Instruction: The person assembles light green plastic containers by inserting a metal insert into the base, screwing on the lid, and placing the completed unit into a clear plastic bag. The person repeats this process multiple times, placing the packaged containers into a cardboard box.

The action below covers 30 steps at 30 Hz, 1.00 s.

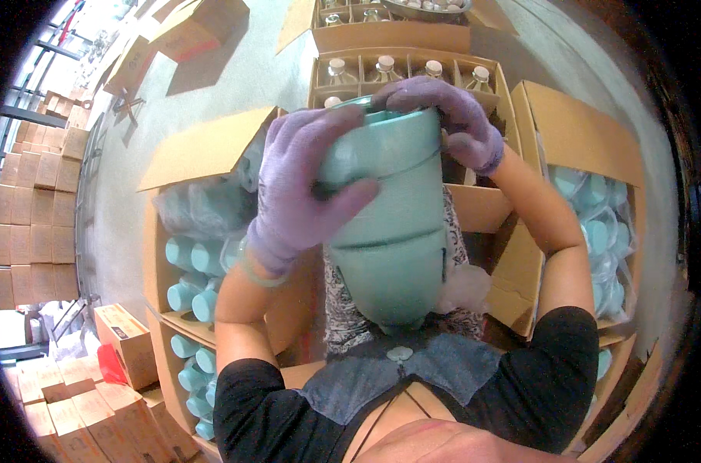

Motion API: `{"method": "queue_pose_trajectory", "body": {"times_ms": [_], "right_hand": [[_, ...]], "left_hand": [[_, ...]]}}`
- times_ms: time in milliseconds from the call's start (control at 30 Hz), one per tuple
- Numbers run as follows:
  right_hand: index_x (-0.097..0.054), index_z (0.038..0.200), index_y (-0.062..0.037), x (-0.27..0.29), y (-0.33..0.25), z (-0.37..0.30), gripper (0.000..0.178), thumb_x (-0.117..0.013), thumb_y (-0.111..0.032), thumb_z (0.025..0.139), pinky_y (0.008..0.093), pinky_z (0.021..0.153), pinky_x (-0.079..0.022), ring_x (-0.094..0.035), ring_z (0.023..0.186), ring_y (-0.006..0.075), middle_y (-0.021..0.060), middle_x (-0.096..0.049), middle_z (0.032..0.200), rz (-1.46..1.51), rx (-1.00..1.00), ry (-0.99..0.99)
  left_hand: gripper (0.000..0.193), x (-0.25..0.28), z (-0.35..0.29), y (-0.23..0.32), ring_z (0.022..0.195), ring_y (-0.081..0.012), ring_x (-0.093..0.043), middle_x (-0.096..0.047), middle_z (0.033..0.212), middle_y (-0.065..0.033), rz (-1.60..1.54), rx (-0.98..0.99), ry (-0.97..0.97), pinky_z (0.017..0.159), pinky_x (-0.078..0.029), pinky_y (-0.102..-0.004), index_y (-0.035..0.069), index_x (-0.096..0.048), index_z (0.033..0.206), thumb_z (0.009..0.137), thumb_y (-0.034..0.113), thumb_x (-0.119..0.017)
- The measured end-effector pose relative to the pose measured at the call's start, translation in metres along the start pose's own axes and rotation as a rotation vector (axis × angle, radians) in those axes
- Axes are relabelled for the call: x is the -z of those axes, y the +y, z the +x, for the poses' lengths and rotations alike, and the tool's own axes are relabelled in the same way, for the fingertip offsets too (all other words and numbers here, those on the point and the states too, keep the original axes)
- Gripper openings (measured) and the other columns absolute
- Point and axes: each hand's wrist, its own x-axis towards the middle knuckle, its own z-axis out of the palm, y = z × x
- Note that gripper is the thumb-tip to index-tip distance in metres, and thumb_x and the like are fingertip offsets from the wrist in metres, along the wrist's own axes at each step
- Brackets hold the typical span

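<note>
A large teal plastic flask casing (389, 208) stands upright, tapering downward, in front of my body. My gloved left hand (296, 177) is closed round its upper left side, the thumb pressed on the front. My gloved right hand (443, 116) curls over the right side of the rim, with fingertips partly hidden at the opening. Just beyond the casing, a divided carton (485, 202) holds glass bottles (386, 69) with pale stoppers. A translucent crumpled piece, perhaps a plastic bag (466, 289), shows beside the casing's lower right.
At my left, an open carton (151, 262) holds teal cups (182, 297) and clear plastic bags (204, 208). Another carton (532, 131) at my right holds bagged teal parts (597, 231). A metal bowl (428, 11) rests at the far end. Stacked boxes (38, 193) stand farther left.
</note>
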Motion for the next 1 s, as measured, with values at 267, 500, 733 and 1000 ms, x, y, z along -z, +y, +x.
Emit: {"method": "queue_pose_trajectory", "body": {"times_ms": [267, 500, 733, 1000], "right_hand": [[-0.036, 0.139, 0.0027, -0.035, 0.037, -0.022, 0.09, -0.068, -0.056, 0.077, 0.0395, 0.105, -0.039, -0.053, 0.121, 0.0251, 0.0162, -0.052, 0.134, 0.279, -0.114, 0.201], [-0.046, 0.128, 0.0036, -0.062, 0.049, -0.043, 0.084, -0.055, -0.067, 0.082, 0.0382, 0.091, -0.048, -0.061, 0.107, 0.025, 0.0172, -0.061, 0.119, 0.137, -0.143, 0.392], [-0.05, 0.125, 0.0018, -0.073, 0.034, -0.046, 0.087, -0.054, -0.072, 0.081, 0.039, 0.095, -0.047, -0.058, 0.112, 0.026, 0.019, -0.059, 0.124, 0.279, -0.24, 0.375], [-0.048, 0.133, -0.002, 0.029, -0.029, 0.086, 0.075, -0.056, -0.06, 0.086, 0.0393, 0.108, -0.035, -0.048, 0.127, 0.0268, 0.0164, -0.053, 0.136, -0.102, -0.317, -0.305]], "left_hand": [[0.113, -0.045, -0.04, -0.063, 0.132, -0.0314, -0.042, -0.038, 0.145, -0.0238, -0.929, 0.278, 0.156, 0.111, -0.034, -0.0473, -0.002, -0.035, 0.139, 0.062, 0.07, -0.076], [0.089, -0.076, -0.056, -0.061, 0.103, -0.0226, -0.06, -0.06, 0.117, -0.0174, -0.844, 0.286, 0.434, 0.09, -0.049, -0.0358, -0.005, -0.052, 0.116, 0.076, 0.073, -0.061], [0.079, -0.083, -0.077, -0.072, 0.093, -0.0224, -0.062, -0.064, 0.106, -0.0189, -0.615, 0.263, 0.488, 0.082, -0.05, -0.0354, -0.005, -0.057, 0.104, 0.092, 0.07, -0.034], [0.11, -0.078, -0.076, -0.02, 0.136, -0.0286, -0.036, -0.033, 0.149, -0.0193, -0.942, 0.397, 0.445, 0.112, -0.031, -0.0433, 0.006, -0.02, 0.149, 0.074, 0.075, -0.06]]}}
